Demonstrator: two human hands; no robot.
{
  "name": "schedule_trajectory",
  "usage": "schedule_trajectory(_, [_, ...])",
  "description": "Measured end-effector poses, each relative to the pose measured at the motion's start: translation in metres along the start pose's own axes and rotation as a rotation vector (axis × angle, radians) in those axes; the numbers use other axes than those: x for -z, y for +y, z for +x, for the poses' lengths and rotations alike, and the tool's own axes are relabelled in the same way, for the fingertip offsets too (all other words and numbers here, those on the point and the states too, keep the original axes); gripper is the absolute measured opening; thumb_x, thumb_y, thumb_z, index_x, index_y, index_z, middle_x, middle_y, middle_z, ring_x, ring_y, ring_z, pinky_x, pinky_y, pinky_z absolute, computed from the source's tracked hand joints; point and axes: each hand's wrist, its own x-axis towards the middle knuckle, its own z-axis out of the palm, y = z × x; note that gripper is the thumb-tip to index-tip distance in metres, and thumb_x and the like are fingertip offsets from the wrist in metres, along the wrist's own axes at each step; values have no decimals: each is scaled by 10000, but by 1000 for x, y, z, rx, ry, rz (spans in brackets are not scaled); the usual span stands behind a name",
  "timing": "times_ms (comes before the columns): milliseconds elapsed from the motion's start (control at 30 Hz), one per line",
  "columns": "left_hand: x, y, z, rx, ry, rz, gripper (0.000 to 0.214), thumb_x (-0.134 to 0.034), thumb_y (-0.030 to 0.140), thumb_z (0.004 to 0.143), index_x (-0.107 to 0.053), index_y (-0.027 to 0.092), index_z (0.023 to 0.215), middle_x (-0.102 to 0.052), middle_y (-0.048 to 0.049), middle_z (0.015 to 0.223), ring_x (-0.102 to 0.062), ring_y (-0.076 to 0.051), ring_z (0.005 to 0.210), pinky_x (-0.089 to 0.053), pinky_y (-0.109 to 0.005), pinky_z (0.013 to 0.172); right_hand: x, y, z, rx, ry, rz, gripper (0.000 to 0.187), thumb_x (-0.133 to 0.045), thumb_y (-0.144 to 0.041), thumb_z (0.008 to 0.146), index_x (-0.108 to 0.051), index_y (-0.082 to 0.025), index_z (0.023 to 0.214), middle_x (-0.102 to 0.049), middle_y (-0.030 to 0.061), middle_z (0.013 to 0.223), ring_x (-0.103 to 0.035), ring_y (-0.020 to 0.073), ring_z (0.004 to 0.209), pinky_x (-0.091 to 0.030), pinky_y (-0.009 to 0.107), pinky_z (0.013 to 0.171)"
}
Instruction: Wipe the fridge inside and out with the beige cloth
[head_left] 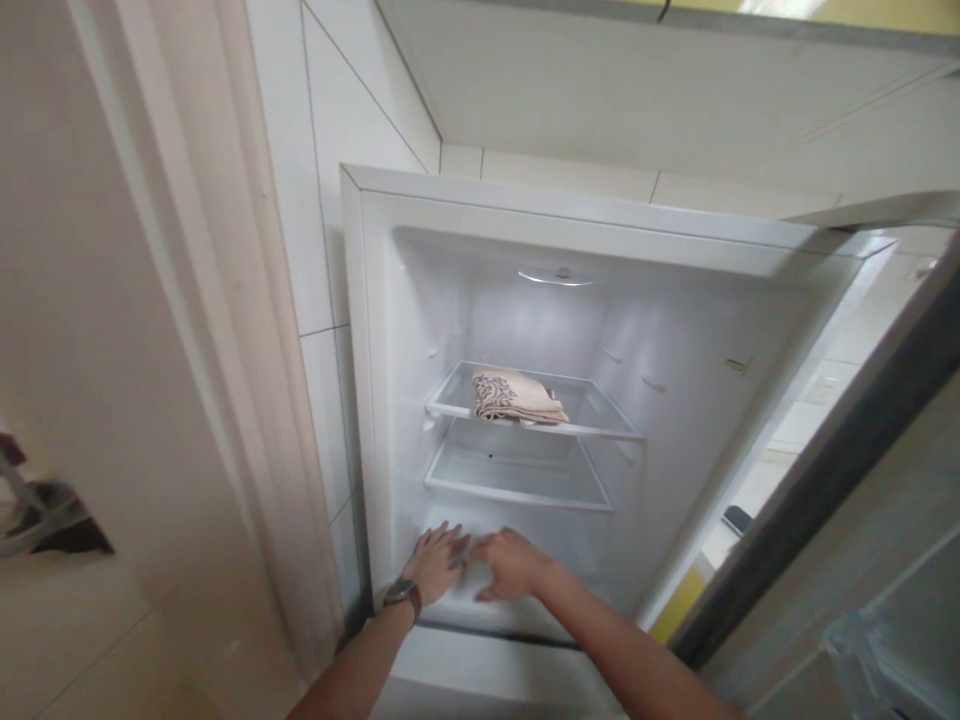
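My left hand (436,562), with a dark watch (403,594) on its wrist, reaches into the bottom of a white fridge (690,330). Its fingers are spread and hold nothing visible. Close to its right is my right hand (516,563), somewhat blurred, with bent fingers held apart and nothing seen in them. Both are low in the compartment, below the lower glass shelf (521,478); whether they touch the floor of it I cannot tell. A folded beige cloth (517,394) with a dark pattern lies on the upper glass shelf (600,410).
The fridge door (832,560) stands open on the right, its dark seal (825,470) facing inward. On the left, a beige door frame (255,330) and tiled wall (330,280) border the fridge. Above hangs the pale underside of a cabinet (637,90).
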Motion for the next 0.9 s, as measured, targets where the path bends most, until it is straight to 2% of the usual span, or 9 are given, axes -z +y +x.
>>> schedule_trajectory(100, [-3, -1, 2, -7, 11, -6, 597, -497, 415, 1031, -545, 308, 1617, -426, -52, 1724, -291, -342, 1643, -224, -599, 1337, 114, -55, 9, 218, 452, -153, 405, -597, -444, 1011, -679, -246, 1354, -677, 85, 1380, -585, 288, 1334, -403, 477, 1172])
schedule_trajectory(167, [-4, -1, 2, 13, -1, -23, 607, -505, 413, 1020, -542, 322, 1619, -398, -25, 1740, -265, -337, 1652, -195, -610, 1342, 184, -67, 6, 122, 684, -259, 380, -638, -381, 990, -678, -226, 1334, -645, 123, 1434, -529, 318, 1388, -401, 505, 1177])
schedule_trajectory(233, [-4, -2, 1, 24, -3, -48, 614, -503, 412, 1014, -533, 342, 1624, -378, 6, 1748, -240, -322, 1662, -173, -604, 1348, 236, -58, 6, -68, 758, -319, 598, -794, -488, 878, -652, -242, 1404, -610, 149, 1499, -469, 410, 1448, -406, 593, 1175])
schedule_trajectory(300, [-5, -1, 0, 25, 13, -64, 608, -498, 419, 1014, -539, 352, 1618, -388, 18, 1743, -237, -308, 1664, -161, -591, 1354, 265, -36, 12, -248, 627, -283, 844, -836, -668, 793, -594, -305, 1516, -556, 138, 1583, -482, 464, 1447, -423, 647, 1163])
schedule_trajectory(467, [-7, -1, -1, 16, 36, -87, 610, -503, 437, 1009, -550, 353, 1612, -400, 25, 1737, -250, -302, 1659, -157, -582, 1357, 275, 13, 36, -277, 294, -47, 952, -692, -840, 832, -472, -390, 1642, -397, 80, 1737, -444, 391, 1562, -346, 550, 1297])
schedule_trajectory(567, [-8, -1, -1, 8, 50, -100, 609, -496, 447, 1010, -559, 345, 1607, -407, 29, 1732, -255, -301, 1657, -151, -586, 1358, 272, 23, 39, -208, 259, -35, 1126, -839, -770, 723, -390, -393, 1685, -336, 69, 1771, -394, 414, 1594, -299, 558, 1326])
schedule_trajectory(667, [-7, 0, -2, 13, 56, -101, 613, -498, 448, 1004, -569, 330, 1601, -418, 17, 1728, -260, -306, 1654, -156, -591, 1355, 274, 29, 33, -192, 287, -21, 1127, -878, -631, 737, -383, -314, 1698, -454, 78, 1708, -450, 396, 1562, -316, 528, 1324])
schedule_trajectory(767, [-5, 3, -3, 9, 60, -108, 612, -498, 441, 998, -580, 324, 1594, -426, 13, 1723, -266, -308, 1651, -163, -586, 1354, 280, 35, 29, -201, 336, 7, 940, -856, -478, 789, -507, -248, 1630, -597, 91, 1591, -576, 372, 1449, -418, 499, 1261])
schedule_trajectory(900, [-5, 4, -3, 7, 75, -111, 610, -502, 443, 992, -594, 322, 1583, -440, 8, 1716, -274, -317, 1646, -170, -589, 1350, 287, 35, 32, -191, 399, 42, 433, -663, -317, 936, -747, -166, 1333, -805, 86, 1226, -748, 273, 1096, -570, 372, 1051])
